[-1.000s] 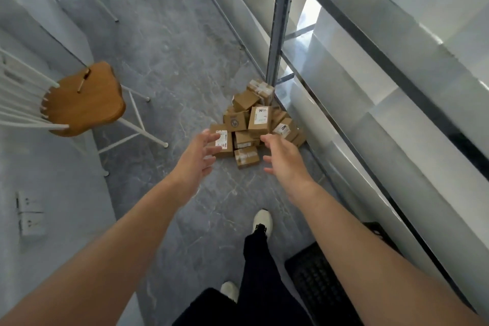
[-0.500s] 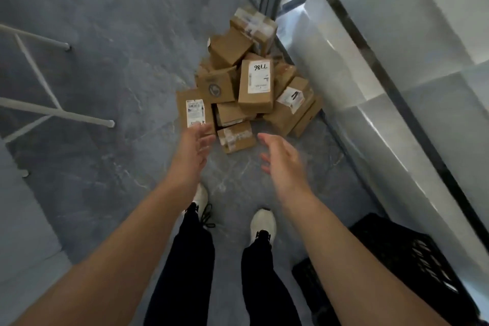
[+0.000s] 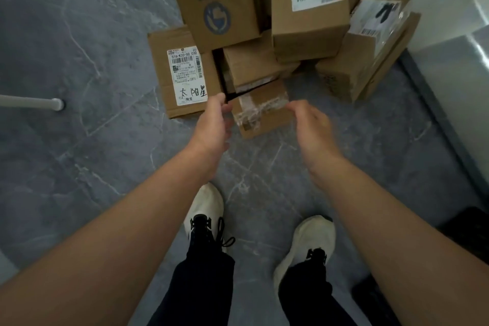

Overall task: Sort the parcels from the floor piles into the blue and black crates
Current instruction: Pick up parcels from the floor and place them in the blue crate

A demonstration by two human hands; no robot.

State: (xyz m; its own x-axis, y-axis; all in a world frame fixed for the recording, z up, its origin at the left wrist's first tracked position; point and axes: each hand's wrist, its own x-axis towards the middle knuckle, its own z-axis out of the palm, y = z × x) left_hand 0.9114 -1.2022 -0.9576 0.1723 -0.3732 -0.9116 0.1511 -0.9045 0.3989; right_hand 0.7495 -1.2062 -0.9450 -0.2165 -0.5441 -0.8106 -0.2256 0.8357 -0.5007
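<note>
A pile of brown cardboard parcels lies on the grey floor ahead of me. Its nearest one is a small taped parcel (image 3: 260, 111). My left hand (image 3: 213, 124) is at that parcel's left edge and my right hand (image 3: 312, 127) at its right edge, both with relaxed, slightly curved fingers and holding nothing. Whether they touch the cardboard is unclear. A flat parcel with a white label (image 3: 182, 74) lies to the left. Behind stand a parcel with a blue round logo (image 3: 219, 10) and a tall labelled parcel (image 3: 309, 8). The black crate (image 3: 465, 230) shows at the right edge.
My two feet in white shoes (image 3: 206, 209) stand just short of the pile. A white chair leg (image 3: 31, 102) ends on the floor at the left. A pale wall or shelf panel (image 3: 455, 47) runs along the right.
I have stepped and leaned in, so the pile is much closer. Both hands have reached forward and down to either side of the small taped parcel.
</note>
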